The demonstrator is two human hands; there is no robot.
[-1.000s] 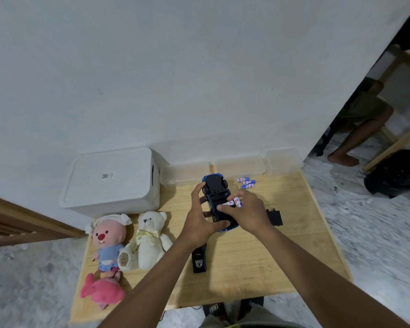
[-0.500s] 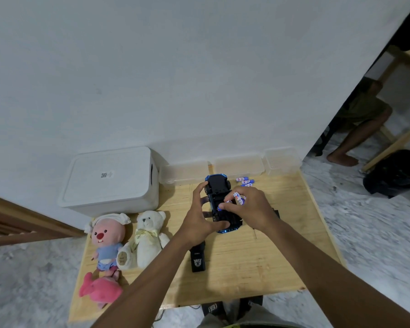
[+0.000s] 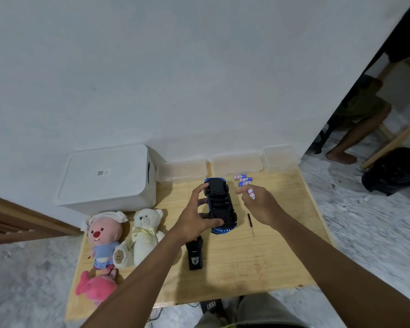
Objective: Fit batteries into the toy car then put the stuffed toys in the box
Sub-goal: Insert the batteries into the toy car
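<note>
A blue toy car [image 3: 220,204] lies upside down on the wooden table [image 3: 258,256], its black underside up. My left hand [image 3: 195,215] grips its left side and near end. My right hand [image 3: 258,202] hovers just right of the car and holds a white and blue battery [image 3: 251,193] between its fingers. Three more batteries [image 3: 243,180] lie behind it near the clear boxes. A white lidded box [image 3: 104,178] stands at the back left. In front of it sit a pink-faced plush [image 3: 103,235], a white teddy bear [image 3: 142,235] and a pink plush [image 3: 96,286].
A black remote control [image 3: 194,255] lies near my left forearm. A thin screwdriver [image 3: 251,223] rests right of the car. Three clear plastic containers [image 3: 237,162] line the wall. Another person's legs [image 3: 355,129] and a black bag [image 3: 395,171] are at the right on the floor.
My right hand has lifted off the car and moved right with a battery, uncovering the screwdriver. My left hand still holds the car.
</note>
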